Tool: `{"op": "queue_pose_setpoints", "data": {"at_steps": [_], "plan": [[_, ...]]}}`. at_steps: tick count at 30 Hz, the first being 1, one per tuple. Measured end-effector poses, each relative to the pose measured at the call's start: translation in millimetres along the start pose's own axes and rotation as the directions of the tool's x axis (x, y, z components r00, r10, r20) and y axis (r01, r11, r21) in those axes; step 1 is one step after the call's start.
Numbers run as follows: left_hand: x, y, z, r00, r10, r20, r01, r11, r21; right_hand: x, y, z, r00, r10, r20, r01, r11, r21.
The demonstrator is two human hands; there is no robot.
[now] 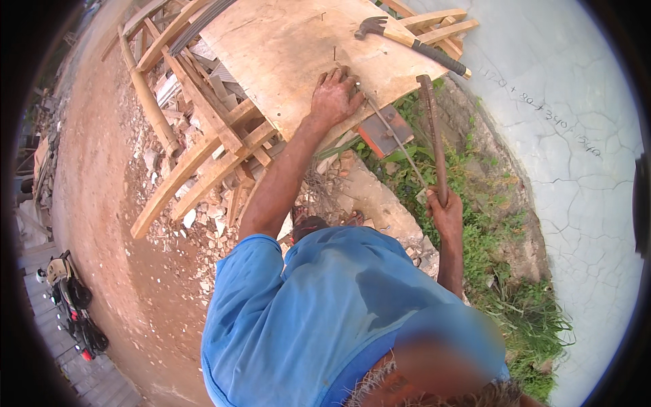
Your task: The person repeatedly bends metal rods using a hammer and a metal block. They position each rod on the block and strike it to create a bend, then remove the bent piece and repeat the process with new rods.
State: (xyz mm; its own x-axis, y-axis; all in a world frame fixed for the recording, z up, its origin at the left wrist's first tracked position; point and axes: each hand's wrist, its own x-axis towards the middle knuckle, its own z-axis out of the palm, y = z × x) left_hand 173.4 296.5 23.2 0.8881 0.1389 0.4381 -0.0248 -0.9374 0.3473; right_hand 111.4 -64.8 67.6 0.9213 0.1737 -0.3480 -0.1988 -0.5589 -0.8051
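Observation:
My left hand (333,96) rests on a worn plywood board (271,41), its fingers curled together at the end of a thin metal rod (397,139). The rod slants off the board's near edge toward my right hand (445,211). That hand is closed around a long brown metal bar (434,129) with a short bent tip, held pointing away from me. The rod's near end reaches the thumb of my right hand; whether it is gripped there too is unclear. A nail (334,52) stands up from the board just beyond my left fingers.
A claw hammer (413,44) lies across the board's right side. An orange-edged dark block (385,132) sits below the near edge. Timber beams (196,163) and rubble surround the left side. A cracked pale wall (576,169) rises at right, above green weeds (488,197).

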Motion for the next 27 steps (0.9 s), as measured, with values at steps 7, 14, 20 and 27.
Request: {"op": "queue_pose_setpoints", "data": {"at_steps": [7,14,20,27], "plan": [[5,-2,2,0.998,0.036,-0.056,-0.039,0.997,-0.061,1,1,6,0.999,0.016,0.035,-0.019,0.995,0.095],[19,-6,12,0.995,0.085,0.045,-0.081,0.993,-0.08,-15,9,21,0.984,0.111,0.139,-0.145,0.953,0.264],[23,-13,22,0.992,0.116,0.041,-0.115,0.993,-0.036,-28,10,-8,1.0,0.011,0.02,-0.011,1.0,0.025],[23,-15,23,0.99,0.143,-0.003,-0.143,0.988,-0.053,-38,6,-103,0.997,0.075,0.008,-0.065,0.91,-0.409]]}}
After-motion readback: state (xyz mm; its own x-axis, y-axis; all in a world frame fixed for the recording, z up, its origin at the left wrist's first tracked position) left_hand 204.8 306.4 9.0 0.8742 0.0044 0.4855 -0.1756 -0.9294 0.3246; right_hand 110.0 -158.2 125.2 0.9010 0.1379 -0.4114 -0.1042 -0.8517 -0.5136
